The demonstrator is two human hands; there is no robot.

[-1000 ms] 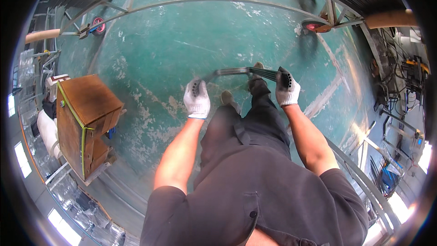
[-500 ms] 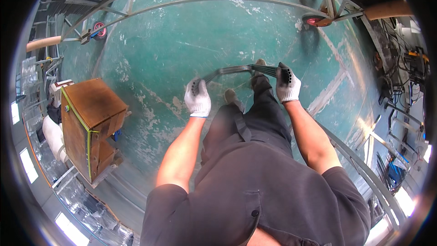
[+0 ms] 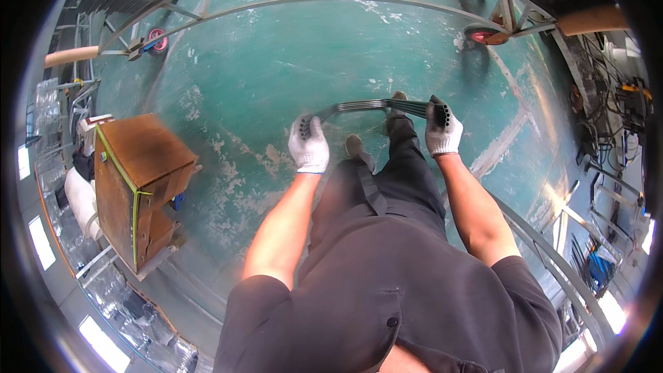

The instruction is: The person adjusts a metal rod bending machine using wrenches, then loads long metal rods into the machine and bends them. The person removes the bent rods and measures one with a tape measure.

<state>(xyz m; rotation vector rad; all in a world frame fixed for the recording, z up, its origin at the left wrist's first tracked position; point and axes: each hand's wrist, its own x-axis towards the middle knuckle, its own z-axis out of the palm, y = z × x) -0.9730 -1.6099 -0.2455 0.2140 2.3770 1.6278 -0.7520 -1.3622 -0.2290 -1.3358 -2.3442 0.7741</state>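
Between my hands, in front of my legs, is a bundle of bent dark metal tubes (image 3: 362,105). Several tubes lie side by side, with a straight middle stretch and both ends angled back toward me. My left hand (image 3: 309,146), in a white glove with a dark palm side, is closed round the left end. Round the right end is my right hand (image 3: 443,131), gloved the same way. Open round tube mouths show at each hand. The bundle is held up in the air above the floor.
A metal rack on wheels (image 3: 276,3) stretches across the far side, loaded with long dark rods (image 3: 141,10). To my left stands a brown box-like cabinet (image 3: 148,152). A curved metal rail (image 3: 545,255) runs close by my right side. Cables and equipment line the far right.
Both hands and the tube bundle sit slightly farther right in the picture, and the surroundings have shifted a little too. My grip on both ends is the same.
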